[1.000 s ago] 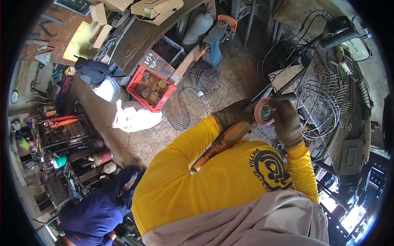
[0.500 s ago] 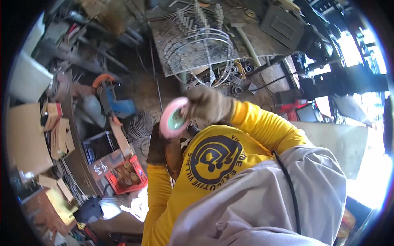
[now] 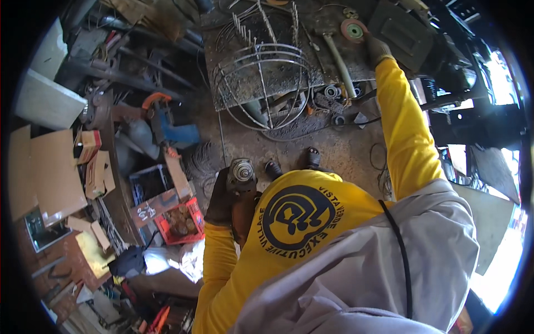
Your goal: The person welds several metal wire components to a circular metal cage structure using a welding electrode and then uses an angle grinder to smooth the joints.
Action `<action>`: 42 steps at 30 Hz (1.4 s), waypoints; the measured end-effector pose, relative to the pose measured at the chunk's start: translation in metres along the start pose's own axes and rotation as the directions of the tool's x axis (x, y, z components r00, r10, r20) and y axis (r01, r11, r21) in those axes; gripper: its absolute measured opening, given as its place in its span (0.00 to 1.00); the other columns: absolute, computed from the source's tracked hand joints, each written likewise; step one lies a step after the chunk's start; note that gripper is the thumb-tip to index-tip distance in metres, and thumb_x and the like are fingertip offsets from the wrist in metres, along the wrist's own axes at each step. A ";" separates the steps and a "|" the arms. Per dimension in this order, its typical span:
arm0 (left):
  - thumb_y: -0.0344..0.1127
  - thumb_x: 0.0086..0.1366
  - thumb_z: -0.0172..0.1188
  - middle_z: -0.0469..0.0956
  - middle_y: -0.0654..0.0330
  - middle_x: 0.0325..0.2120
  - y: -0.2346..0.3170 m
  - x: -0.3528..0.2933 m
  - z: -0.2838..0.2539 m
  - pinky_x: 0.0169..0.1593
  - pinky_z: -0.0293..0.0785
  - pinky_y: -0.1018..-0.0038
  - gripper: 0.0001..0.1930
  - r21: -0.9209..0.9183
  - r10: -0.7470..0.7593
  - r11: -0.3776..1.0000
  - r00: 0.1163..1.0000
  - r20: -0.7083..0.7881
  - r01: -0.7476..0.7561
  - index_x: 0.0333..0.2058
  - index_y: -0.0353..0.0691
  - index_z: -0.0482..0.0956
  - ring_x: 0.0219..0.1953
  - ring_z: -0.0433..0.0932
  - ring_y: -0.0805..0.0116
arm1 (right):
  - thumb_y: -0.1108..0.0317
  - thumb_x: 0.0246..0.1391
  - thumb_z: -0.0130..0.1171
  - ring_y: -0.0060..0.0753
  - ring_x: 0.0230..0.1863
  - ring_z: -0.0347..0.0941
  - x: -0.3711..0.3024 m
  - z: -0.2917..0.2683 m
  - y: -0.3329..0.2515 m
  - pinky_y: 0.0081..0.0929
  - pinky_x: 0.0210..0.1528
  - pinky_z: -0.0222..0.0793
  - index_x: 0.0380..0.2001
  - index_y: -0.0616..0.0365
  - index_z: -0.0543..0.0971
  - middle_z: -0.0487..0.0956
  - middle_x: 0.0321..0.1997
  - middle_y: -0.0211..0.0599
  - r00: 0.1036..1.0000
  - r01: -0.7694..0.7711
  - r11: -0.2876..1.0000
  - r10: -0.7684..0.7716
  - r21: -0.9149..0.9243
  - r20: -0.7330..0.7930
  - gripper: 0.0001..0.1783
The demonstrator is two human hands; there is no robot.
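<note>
My left hand (image 3: 218, 205), in a dark glove, is wrapped round an angle grinder (image 3: 242, 170) held upright close to my body. The grinder's bare threaded spindle faces up, with no disc on it. Far off to the right, my gloved right hand (image 3: 378, 48) is stretched out over the worktable (image 3: 311, 47). Its fingers pinch the edge of a round grinding disc (image 3: 354, 30), pink on the outside with a green centre. Whether the disc rests on the tabletop is hard to tell. A hammer (image 3: 339, 64) lies just left of that hand.
A round wire frame (image 3: 264, 83) of bent rods stands at the table's near edge. Washers and metal scraps (image 3: 332, 92) lie beneath it. To my left are a blue-and-orange tool (image 3: 177, 132), a red crate (image 3: 181, 222) of round parts, and cardboard (image 3: 53, 172).
My right hand has carried the disc from beside the grinder out to the far right of the table. The grinder's spindle now shows. My left hand still holds the grinder.
</note>
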State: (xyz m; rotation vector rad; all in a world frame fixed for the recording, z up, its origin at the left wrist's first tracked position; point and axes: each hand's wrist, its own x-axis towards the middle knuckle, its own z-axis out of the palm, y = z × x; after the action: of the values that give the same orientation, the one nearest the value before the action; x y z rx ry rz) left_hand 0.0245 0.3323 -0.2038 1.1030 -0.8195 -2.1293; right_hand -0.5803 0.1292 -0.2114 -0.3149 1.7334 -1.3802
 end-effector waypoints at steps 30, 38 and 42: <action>0.42 0.56 0.70 0.82 0.58 0.44 0.084 0.287 0.378 0.49 0.81 0.67 0.29 0.384 0.437 0.698 0.784 0.441 -0.604 0.53 0.36 0.75 0.42 0.81 0.67 | 0.55 0.43 0.79 0.30 0.45 0.79 -0.204 -0.066 0.029 0.30 0.51 0.77 0.53 0.64 0.76 0.82 0.47 0.38 0.760 0.148 0.977 -0.211 0.153 0.614 0.37; 0.49 0.54 0.74 0.82 0.54 0.42 0.004 0.302 0.389 0.45 0.82 0.66 0.30 0.425 -0.039 0.904 0.998 -0.040 0.052 0.50 0.37 0.76 0.41 0.83 0.62 | 0.46 0.59 0.64 0.23 0.41 0.78 -0.134 -0.118 0.015 0.23 0.46 0.74 0.48 0.60 0.81 0.82 0.40 0.31 0.642 0.093 0.986 0.048 -0.140 0.765 0.27; 0.58 0.58 0.70 0.82 0.55 0.43 0.004 0.307 0.392 0.45 0.81 0.65 0.30 0.390 -0.160 0.907 0.987 -0.021 0.156 0.50 0.41 0.79 0.40 0.83 0.62 | 0.46 0.59 0.63 0.17 0.38 0.75 -0.121 -0.116 0.006 0.18 0.39 0.70 0.50 0.56 0.80 0.82 0.41 0.27 0.647 0.137 0.971 0.062 -0.196 0.760 0.27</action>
State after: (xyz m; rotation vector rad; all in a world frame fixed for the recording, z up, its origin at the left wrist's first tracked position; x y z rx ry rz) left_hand -0.4541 0.2002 -0.1665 1.4012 -1.2380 -2.1580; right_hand -0.5942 0.2882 -0.1600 -0.9353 1.1472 -0.8430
